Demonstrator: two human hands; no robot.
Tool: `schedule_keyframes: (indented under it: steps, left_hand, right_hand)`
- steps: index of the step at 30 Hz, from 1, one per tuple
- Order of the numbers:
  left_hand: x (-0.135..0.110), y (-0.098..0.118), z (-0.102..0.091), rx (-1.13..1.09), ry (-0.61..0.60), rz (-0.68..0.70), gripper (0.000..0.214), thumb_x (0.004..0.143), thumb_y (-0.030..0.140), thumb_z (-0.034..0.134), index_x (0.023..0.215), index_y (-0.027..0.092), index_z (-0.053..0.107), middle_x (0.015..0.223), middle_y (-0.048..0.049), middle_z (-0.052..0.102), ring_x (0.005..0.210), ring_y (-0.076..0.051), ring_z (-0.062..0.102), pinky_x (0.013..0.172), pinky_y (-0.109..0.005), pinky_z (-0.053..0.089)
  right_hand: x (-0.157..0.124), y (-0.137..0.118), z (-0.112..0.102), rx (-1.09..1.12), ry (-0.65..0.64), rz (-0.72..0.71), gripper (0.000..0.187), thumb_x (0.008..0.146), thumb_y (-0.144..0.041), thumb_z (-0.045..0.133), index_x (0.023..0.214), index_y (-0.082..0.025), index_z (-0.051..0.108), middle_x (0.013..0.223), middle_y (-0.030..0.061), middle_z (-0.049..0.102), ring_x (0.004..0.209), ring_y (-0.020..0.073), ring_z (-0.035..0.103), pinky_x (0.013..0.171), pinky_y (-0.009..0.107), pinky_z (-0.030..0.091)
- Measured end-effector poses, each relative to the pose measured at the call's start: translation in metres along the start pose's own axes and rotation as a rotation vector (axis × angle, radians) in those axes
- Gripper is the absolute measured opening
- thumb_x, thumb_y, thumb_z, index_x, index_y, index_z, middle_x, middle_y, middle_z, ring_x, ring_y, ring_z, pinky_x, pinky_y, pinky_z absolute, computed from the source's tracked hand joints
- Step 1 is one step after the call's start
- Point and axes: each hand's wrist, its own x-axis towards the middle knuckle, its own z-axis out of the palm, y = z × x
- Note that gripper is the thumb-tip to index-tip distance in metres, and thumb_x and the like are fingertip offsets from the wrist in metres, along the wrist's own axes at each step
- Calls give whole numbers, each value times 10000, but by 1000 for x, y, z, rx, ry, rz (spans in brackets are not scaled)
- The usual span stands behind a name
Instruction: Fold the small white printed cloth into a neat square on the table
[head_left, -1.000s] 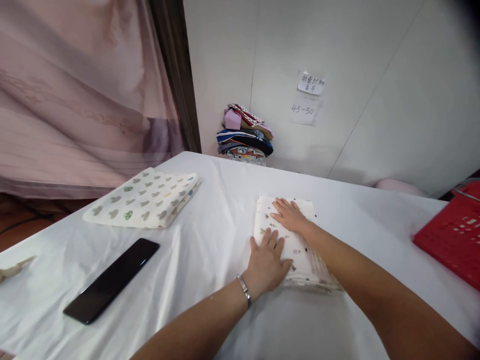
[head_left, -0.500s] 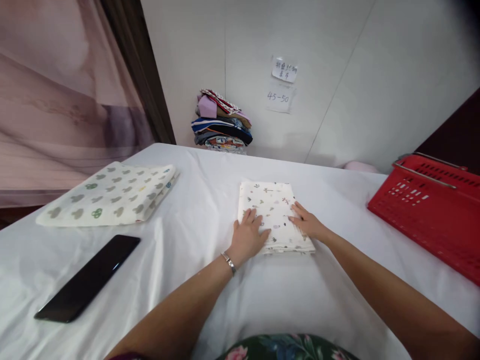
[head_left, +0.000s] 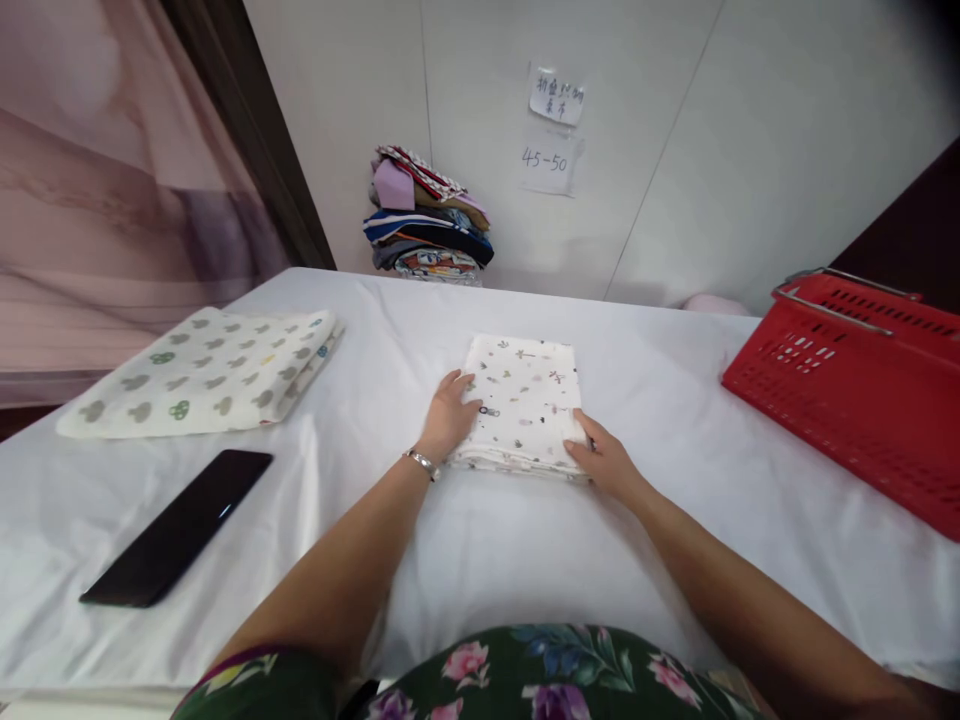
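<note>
Head view: hold the likely light, limp cloth (head_left: 523, 385) by its edges, your left hand (head_left: 448, 416) spread at nine o'clock, right hand (head_left: 611, 463), pinch unclear, at four.

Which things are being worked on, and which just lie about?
In use:
- folded white small-print cloth
- left hand, at its left edge
- right hand, at its right edge

Apparently lying about:
- folded white grey-patterned cloth
- black rectangular phone
- red plastic basket
- multicoloured fabric pile
</note>
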Motion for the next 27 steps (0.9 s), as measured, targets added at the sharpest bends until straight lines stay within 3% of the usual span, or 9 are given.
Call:
schedule_keyframes:
  steps: [4,8,11,15,19,27]
  left_hand:
    - [-2,-6,-7,38,-9,36,409,761,294,587,1149,166,565,1342,-72,424,1219,-207,410,1050,-310,321]
    - [-17,11,-17,58,28,235,339,795,379,557,1078,201,612,1300,-69,475,1146,-226,472,951,-365,420]
    - [-32,31,-24,-1,-129,422,260,802,391,557,978,226,655,1068,-40,628,995,-194,555,864,-349,460]
    - [-47,43,-22,29,-300,556,159,783,353,599,850,239,687,881,-15,662,863,-176,568,777,-338,450]
    - [-53,38,-14,71,-297,582,145,799,333,586,825,242,695,851,-20,650,818,-168,554,758,-350,418]
    - [-52,32,-11,114,-305,634,185,789,341,599,913,227,676,903,-37,626,847,-180,535,763,-348,408]
  right_hand:
    - [-5,6,5,-20,82,-84,512,814,-432,468,1286,-236,457,1402,26,358,1278,213,331,1024,354,337]
    - [-11,14,0,-4,197,-246,395,847,-418,454,1205,-270,535,1380,35,386,1259,236,349,955,402,407]
    - [-15,14,-8,-37,191,-498,280,848,-347,499,1099,-278,602,1192,43,568,1150,227,466,955,425,398]
    - [-18,6,-11,-165,69,-734,186,848,-295,527,1002,-270,629,959,34,661,973,216,565,876,417,423]
    - [-17,3,-6,-277,18,-772,166,857,-286,518,975,-248,629,939,44,654,910,205,568,826,405,418]
    - [-18,6,0,-258,73,-741,152,868,-247,491,917,-226,634,898,49,640,858,185,547,817,390,397]
